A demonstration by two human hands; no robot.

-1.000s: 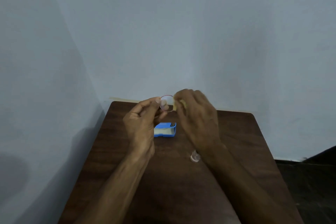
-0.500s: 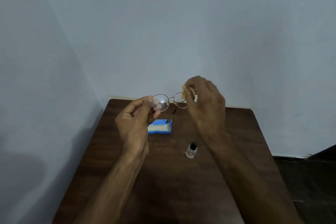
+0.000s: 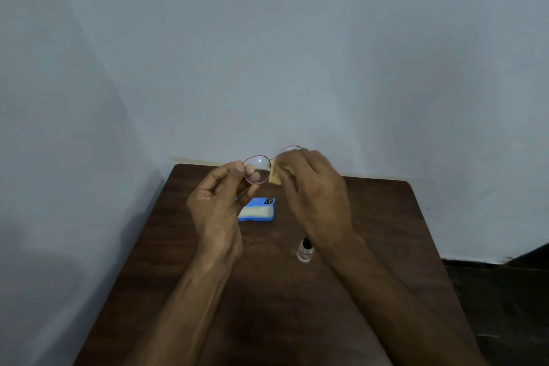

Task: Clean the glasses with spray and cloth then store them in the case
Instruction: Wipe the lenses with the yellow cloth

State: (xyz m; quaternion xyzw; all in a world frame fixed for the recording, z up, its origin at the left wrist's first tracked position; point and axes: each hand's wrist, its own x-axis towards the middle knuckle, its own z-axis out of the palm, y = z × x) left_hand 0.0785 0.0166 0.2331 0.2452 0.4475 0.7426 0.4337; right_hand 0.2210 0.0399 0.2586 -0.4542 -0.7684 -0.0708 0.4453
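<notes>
Thin red-rimmed round glasses [image 3: 258,170] are held in the air above the far end of the table. My left hand [image 3: 218,205] pinches the outer edge of the left lens. My right hand [image 3: 315,187] presses a small yellow cloth [image 3: 275,177] against the right lens, which it mostly hides. An open blue case [image 3: 258,211] with a pale lining lies on the table below the glasses. A small clear spray bottle [image 3: 305,250] with a black top stands upright near my right wrist.
The dark wooden table [image 3: 386,232] sits in a corner, with pale walls at the back and left. Dark floor shows past its right edge.
My hands have come closer together around the glasses, and the cloth has shifted toward the bridge side of the right lens. The case and bottle have stayed put.
</notes>
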